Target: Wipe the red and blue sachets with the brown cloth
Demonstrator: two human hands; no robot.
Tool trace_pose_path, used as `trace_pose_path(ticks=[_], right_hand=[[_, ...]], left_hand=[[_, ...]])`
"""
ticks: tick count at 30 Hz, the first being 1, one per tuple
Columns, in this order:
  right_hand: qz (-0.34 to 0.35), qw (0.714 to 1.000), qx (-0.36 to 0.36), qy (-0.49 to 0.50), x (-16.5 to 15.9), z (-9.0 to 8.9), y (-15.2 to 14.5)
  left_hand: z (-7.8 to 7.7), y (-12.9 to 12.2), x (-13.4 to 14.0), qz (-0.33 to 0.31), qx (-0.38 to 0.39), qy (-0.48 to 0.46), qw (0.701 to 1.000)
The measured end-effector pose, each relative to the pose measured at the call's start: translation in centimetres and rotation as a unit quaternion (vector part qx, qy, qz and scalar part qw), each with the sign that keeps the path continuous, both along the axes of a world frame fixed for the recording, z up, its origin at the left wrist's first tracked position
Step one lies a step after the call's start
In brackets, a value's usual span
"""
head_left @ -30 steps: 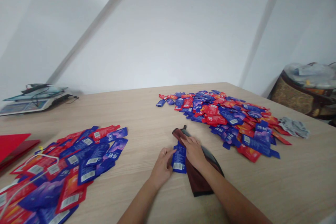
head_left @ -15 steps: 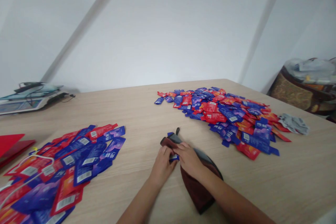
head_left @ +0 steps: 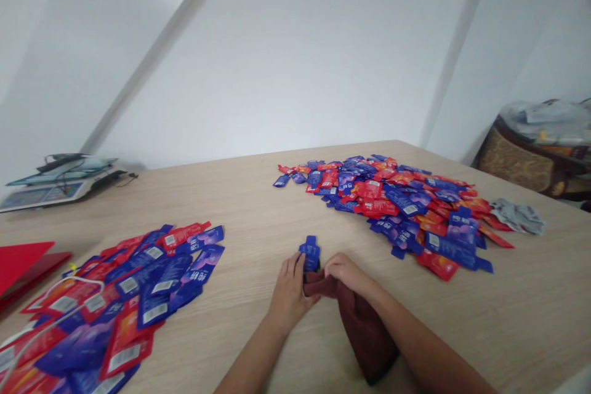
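A blue sachet with a narrow spout-like top points away from me near the middle of the table. My left hand is closed on its left side, with the thumb against the cloth. A dark brown cloth item with black edging hangs from my right hand, whose fingers pinch its upper end just right of the sachet. The sachet's lower end is hidden by the cloth and my fingers.
On the left lies a heap of red and blue sachets, with a white cord over it and a red bag beside it. A larger sachet pile spreads to the right, near a grey crumpled cloth. A scale stands back left.
The brown cloth has been drawn back and turned over; its grey side and loop no longer show. More of the blue sachet is uncovered. My right hand has moved slightly right.
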State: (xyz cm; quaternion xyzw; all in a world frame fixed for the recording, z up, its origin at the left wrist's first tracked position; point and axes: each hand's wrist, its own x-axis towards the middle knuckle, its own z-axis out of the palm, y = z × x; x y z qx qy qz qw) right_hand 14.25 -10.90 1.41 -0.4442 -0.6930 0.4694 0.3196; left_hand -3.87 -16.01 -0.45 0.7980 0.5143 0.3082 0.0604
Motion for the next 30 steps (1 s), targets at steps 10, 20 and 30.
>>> trace_pose_path(ticks=[10, 20, 30], right_hand=[[-0.232, 0.942, 0.038, 0.239, 2.1, -0.4, 1.2], [0.073, 0.935, 0.314, -0.147, -3.9, 2.1, -5.7], [-0.067, 0.906, 0.208, -0.363, 0.3, -0.7, 1.0]], left_hand=[[1.1, 0.6, 0.0, 0.052, -0.062, -0.093, 0.992], [0.2, 1.1, -0.5, 0.023, -0.274, -0.47, 0.838], [0.0, 1.1, -0.7, 0.057, -0.312, -0.512, 0.798]])
